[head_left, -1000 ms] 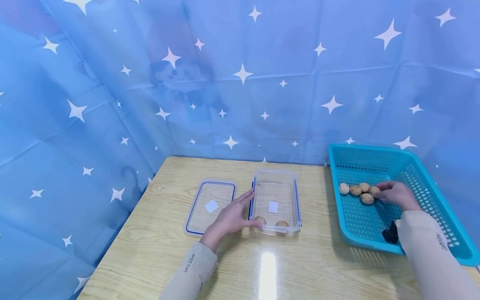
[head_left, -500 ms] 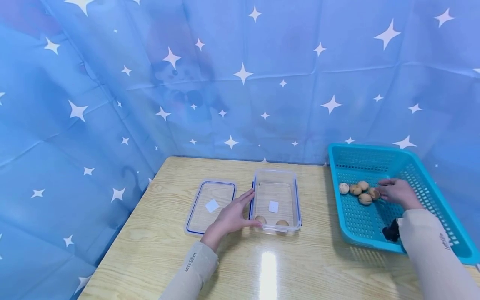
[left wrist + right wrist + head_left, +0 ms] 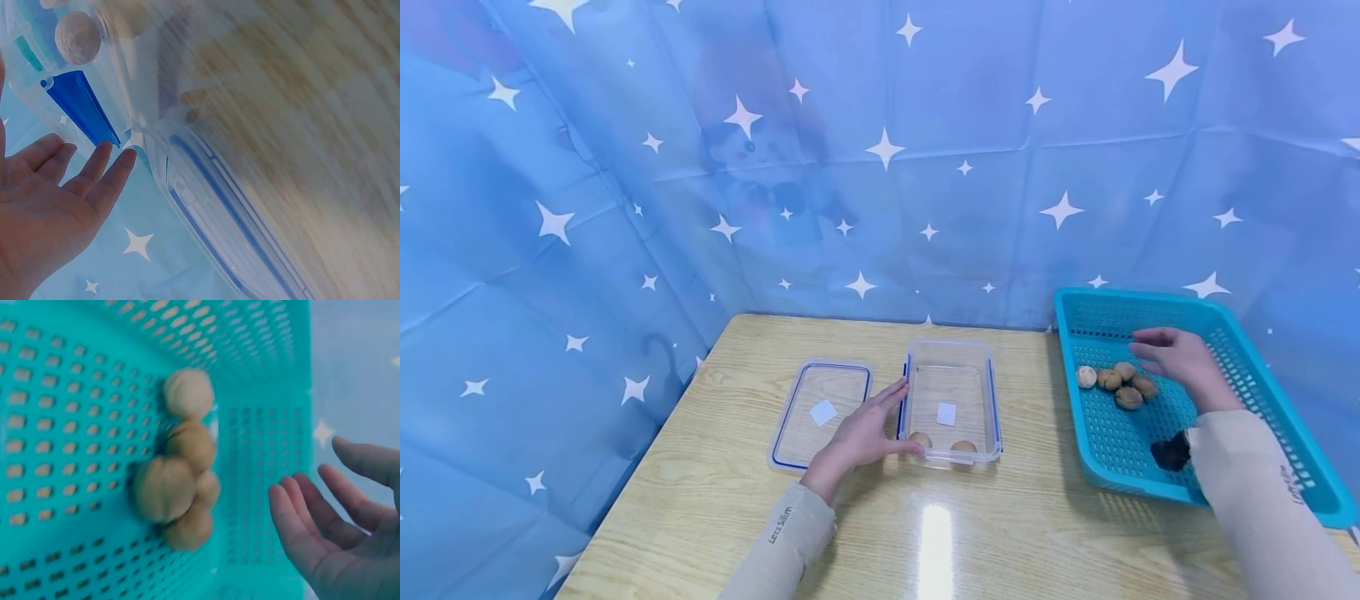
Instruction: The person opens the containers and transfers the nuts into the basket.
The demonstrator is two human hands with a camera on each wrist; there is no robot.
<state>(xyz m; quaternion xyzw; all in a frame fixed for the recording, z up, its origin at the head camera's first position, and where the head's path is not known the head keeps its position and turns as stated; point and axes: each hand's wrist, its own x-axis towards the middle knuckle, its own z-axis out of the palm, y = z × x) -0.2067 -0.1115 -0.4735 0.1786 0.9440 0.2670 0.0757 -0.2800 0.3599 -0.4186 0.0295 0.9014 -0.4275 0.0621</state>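
Note:
My left hand (image 3: 867,429) rests along the left side of a clear plastic food container (image 3: 973,392), with its fingers extended. In the left wrist view the fingers (image 3: 94,181) lie near a blue side clip (image 3: 84,103). Two walnuts (image 3: 964,447) sit at the near end of the container. Over a turquoise basket (image 3: 1138,483), my right hand (image 3: 1180,360) hovers with relaxed fingers and nothing between them. Several walnuts (image 3: 1128,397) lie clustered on the basket's left side, one paler (image 3: 1086,377). The right wrist view shows the hand apart from these walnuts (image 3: 165,489).
Left of the container, its lid (image 3: 823,387) with a blue seal lies flat on the wooden table (image 3: 880,542). A black object (image 3: 1171,452) appears by the right cuff, inside the basket's outline. Behind the table hangs a blue curtain (image 3: 955,217) with white stars.
My right hand has let go of a walnut it was touching and lifted up and away from the cluster. The walnuts have shifted slightly. My left hand stays put.

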